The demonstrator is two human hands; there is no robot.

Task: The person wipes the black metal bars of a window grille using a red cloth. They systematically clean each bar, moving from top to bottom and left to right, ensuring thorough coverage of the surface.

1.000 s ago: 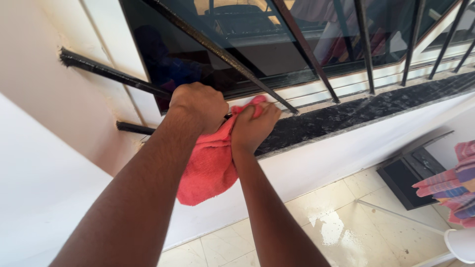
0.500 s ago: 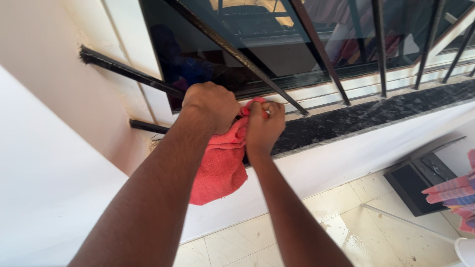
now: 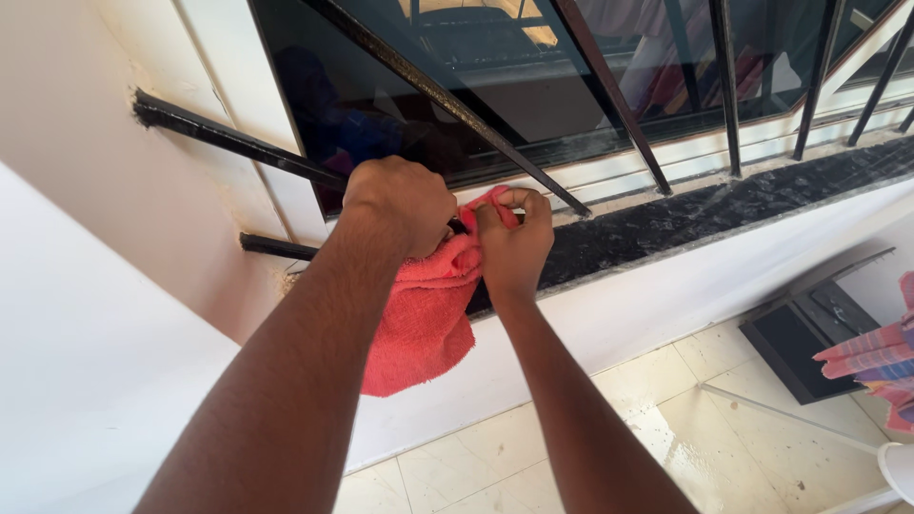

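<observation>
Gripping a red cloth (image 3: 419,314) at the sill's edge (image 3: 724,205), both hands.

You are looking at a scene with no packages, labels, signs or screens showing anywhere in it.
</observation>
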